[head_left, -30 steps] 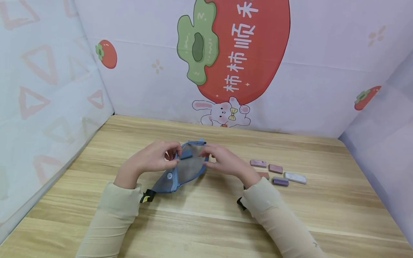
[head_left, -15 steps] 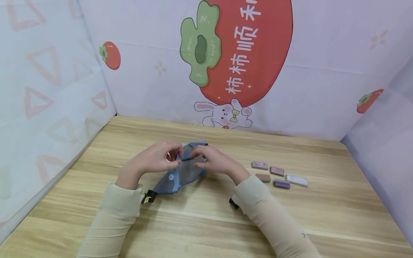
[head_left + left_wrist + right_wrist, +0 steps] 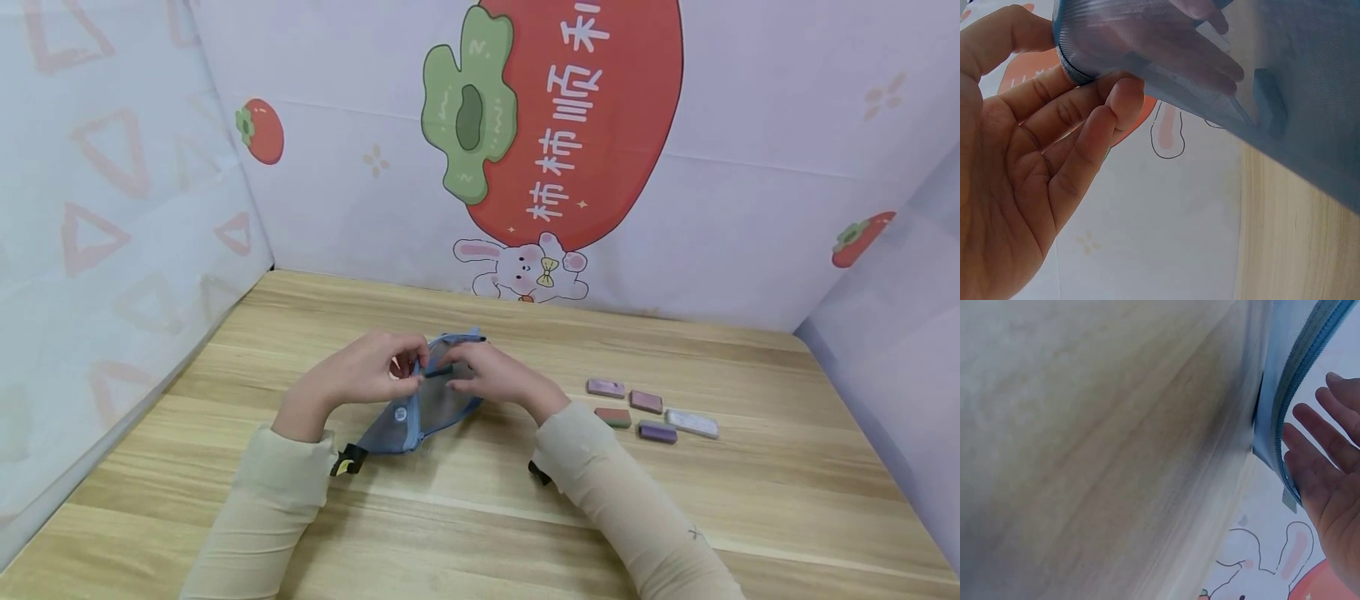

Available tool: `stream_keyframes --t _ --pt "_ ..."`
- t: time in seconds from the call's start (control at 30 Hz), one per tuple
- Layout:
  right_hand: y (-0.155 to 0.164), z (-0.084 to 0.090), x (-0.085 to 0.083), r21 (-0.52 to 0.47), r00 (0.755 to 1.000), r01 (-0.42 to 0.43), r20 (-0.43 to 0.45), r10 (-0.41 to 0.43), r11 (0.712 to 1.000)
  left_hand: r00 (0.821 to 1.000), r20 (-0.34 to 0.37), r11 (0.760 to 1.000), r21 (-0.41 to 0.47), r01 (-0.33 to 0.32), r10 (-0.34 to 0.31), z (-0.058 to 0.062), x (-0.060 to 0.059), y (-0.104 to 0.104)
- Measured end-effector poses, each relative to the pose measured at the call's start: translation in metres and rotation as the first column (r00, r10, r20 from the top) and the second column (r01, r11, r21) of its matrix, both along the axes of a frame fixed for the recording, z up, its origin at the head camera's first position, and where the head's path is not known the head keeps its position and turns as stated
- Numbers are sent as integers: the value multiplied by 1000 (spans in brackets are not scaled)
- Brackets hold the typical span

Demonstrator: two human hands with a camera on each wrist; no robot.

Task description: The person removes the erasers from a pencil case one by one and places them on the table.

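A blue mesh zip pouch point(image 3: 390, 425) stands with its mouth spread on the wooden table. My left hand point(image 3: 378, 367) pinches the zip edge on the pouch's left side between thumb and fingers, as the left wrist view also shows. Into the mouth from the right reaches my right hand point(image 3: 491, 375), its fingers loosely extended. Through the mesh in the left wrist view, the right fingers point(image 3: 1204, 62) appear beside a small dark blue block point(image 3: 1270, 103) that lies in the pouch, with a gap between them. The right wrist view has the right hand at the zip point(image 3: 1291, 381).
Right of the pouch lie several small blocks: a pink-purple one point(image 3: 606, 387), a dusky pink one point(image 3: 646, 402), a red-and-green one point(image 3: 613, 417), a purple one point(image 3: 657, 432) and a whitish one point(image 3: 692, 423). Printed cloth walls point(image 3: 360, 217) border the table point(image 3: 450, 533).
My right hand has moved left, from the pouch's right rim into its mouth. The red-and-green block, partly covered by the right arm before, now shows fully. The left hand keeps its grip.
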State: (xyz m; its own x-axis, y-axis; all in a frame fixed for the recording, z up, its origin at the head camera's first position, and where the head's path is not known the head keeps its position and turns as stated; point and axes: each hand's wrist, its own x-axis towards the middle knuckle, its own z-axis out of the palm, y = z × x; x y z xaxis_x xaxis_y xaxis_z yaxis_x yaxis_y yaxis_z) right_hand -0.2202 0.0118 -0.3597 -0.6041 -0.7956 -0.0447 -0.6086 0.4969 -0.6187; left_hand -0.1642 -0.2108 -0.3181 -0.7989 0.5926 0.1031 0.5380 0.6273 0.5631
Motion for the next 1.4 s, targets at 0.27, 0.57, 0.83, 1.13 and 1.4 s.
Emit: stream_keyframes --t 0.27,0.57,0.83,1.13,1.4 --pt "-6 -4 -5 3 999 -33 -16 33 999 1000 -20 1000 15 12 -11 -2 0 0" --pt "-11 -6 -7 -6 999 -42 34 43 999 1000 1 1000 1 11 -11 -1 2 2" --pt "-14 -8 -10 42 998 -55 13 55 998 1000 15 1000 14 21 -21 -3 1 3" --pt "-14 -9 -12 57 999 -49 19 48 997 1000 11 1000 9 22 -22 -2 -1 4" --pt "-15 -9 -13 62 995 -93 -16 94 994 999 38 1000 -10 -15 15 -2 -1 4"
